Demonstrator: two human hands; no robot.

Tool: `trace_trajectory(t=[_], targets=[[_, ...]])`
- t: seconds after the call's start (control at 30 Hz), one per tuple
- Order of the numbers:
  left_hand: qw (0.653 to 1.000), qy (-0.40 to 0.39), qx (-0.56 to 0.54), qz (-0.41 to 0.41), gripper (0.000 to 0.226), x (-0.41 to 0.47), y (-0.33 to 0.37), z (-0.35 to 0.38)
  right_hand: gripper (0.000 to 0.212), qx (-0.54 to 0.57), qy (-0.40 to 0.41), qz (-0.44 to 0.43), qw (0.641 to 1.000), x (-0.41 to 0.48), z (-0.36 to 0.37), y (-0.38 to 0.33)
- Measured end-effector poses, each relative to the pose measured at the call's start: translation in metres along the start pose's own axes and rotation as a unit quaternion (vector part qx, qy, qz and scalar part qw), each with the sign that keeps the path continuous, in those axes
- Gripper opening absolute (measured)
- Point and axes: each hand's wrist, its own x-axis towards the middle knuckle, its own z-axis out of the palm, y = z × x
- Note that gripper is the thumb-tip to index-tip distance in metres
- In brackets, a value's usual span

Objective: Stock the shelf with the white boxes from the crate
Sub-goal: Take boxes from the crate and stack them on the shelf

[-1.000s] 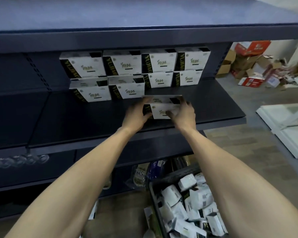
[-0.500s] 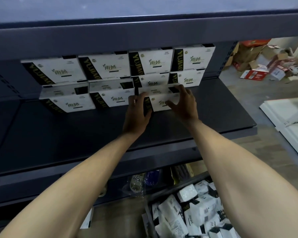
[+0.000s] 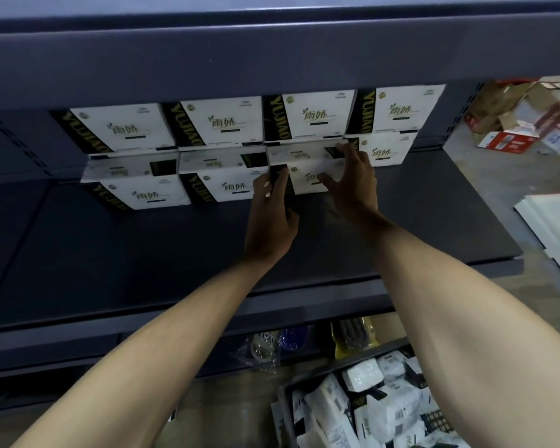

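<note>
The white box sits in the lower row at the back of the dark shelf, third place from the left, tucked between a matching lower box and the lower box at the right end, under the third box of the upper row; whether its base lies flat on the shelf I cannot tell. The right grip holds it, fingers spread over its top and thumb on its front face. The left grip lies with fairly straight fingers pressed against the box's dark left end, curled round nothing. Four boxes stand across the upper row. Below the shelf's front edge, near the right forearm, the dark crate holds a jumble of more white boxes. Plastic-wrapped packets lie under the shelf just beside it. Torn cardboard cartons lie on the floor at the far right
</note>
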Motion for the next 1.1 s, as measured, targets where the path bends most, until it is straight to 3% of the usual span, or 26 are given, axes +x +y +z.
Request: trace_trajectory(t=[0.33,0.5,0.67,0.83,1.1], targets=[[1.000,-0.016,-0.014,-0.015,0.067,-0.003,0.010,-0.002,0.059,-0.019,-0.006,0.000,1.000,-0.004,0.000,-0.005],[0.998,-0.053,0.026,-0.030,0.069,-0.007,0.015,-0.017,0.075,-0.050,-0.018,0.012,0.999,-0.015,-0.022,-0.012],[0.993,-0.074,0.063,-0.060,0.070,-0.019,0.030,-0.038,0.073,-0.098,-0.043,0.019,0.994,-0.038,-0.049,-0.027],[0.988,-0.092,0.113,-0.046,0.071,-0.051,0.052,-0.067,0.069,-0.109,-0.066,0.043,0.991,-0.077,-0.076,-0.049],[0.979,-0.066,0.192,-0.011,0.065,-0.142,0.090,-0.125,0.061,-0.173,-0.062,0.008,0.983,-0.189,-0.137,-0.084]])
